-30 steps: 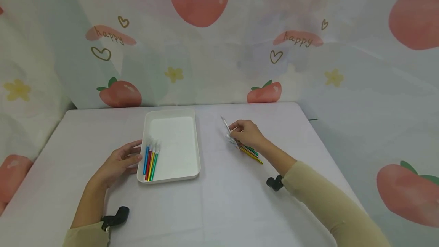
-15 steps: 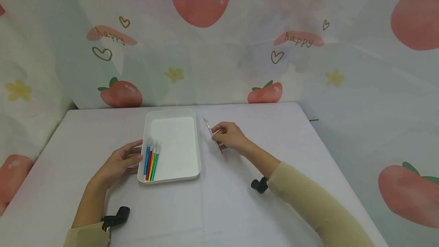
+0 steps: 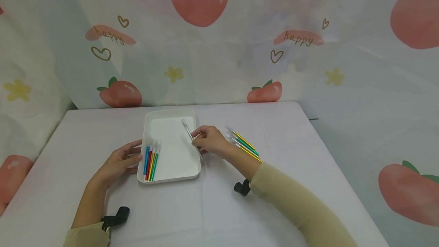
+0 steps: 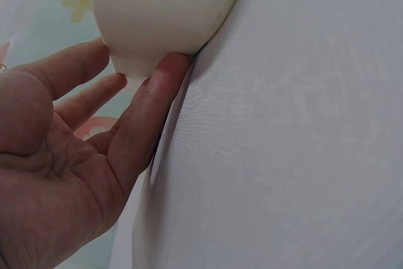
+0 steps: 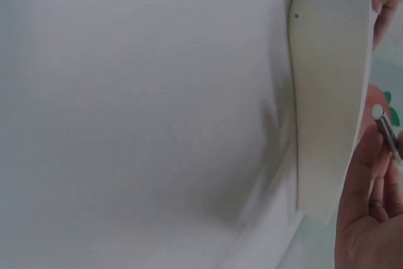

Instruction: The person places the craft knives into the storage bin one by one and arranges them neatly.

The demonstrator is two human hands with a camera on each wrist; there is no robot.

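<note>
My right hand [image 3: 210, 140] pinches a slim silver pen-like tool with a clear cap [image 3: 187, 129] over the right rim of a white tray [image 3: 178, 155]. In the right wrist view, the blunt end of the silver tool [image 5: 384, 127] sticks out between thumb and fingers, beside the tray wall [image 5: 330, 92]. My left hand [image 3: 118, 162] touches the tray's left side with loosely extended fingers; the left wrist view shows fingertips [image 4: 170, 74] against its outer wall. Blue, red, yellow and green capped pen-like tools [image 3: 151, 163] lie side by side in the tray's lower left.
Several more yellow and green pen-like tools with clear caps [image 3: 245, 144] lie on the white-covered table [image 3: 219, 209], behind and right of my right wrist. A patterned fabric backdrop [image 3: 212, 56] rises at the table's far edge. Black wrist mounts [image 3: 118, 217] sit on both forearms.
My right hand has carried the silver tool left, from the loose group to above the tray's right side, uncovering the group. The left hand and tray have stayed put.
</note>
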